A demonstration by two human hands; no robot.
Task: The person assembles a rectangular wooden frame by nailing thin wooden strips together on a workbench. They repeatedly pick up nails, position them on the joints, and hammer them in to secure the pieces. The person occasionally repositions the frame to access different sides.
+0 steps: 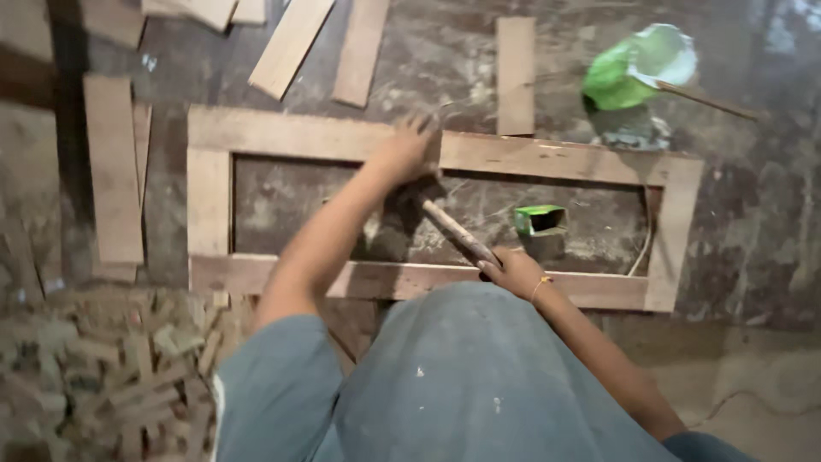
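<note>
A rectangular wooden frame (pixel 209 201) lies flat on the dark floor. My left hand (pixel 404 150) rests on the frame's far rail near its middle, fingers pressed onto the wood. My right hand (pixel 513 272) grips the wooden handle of a hammer (pixel 457 233) that slants up toward my left hand. The hammer's head is blurred and partly hidden by the left hand. My knee in blue trousers (pixel 462 376) covers part of the near rail.
A small green box (pixel 540 220) sits inside the frame. A green and white bag with a stick (pixel 637 68) lies beyond the far right corner. Loose planks (pixel 113 167) lie left and behind. Wood offcuts (pixel 111 368) are piled at the lower left.
</note>
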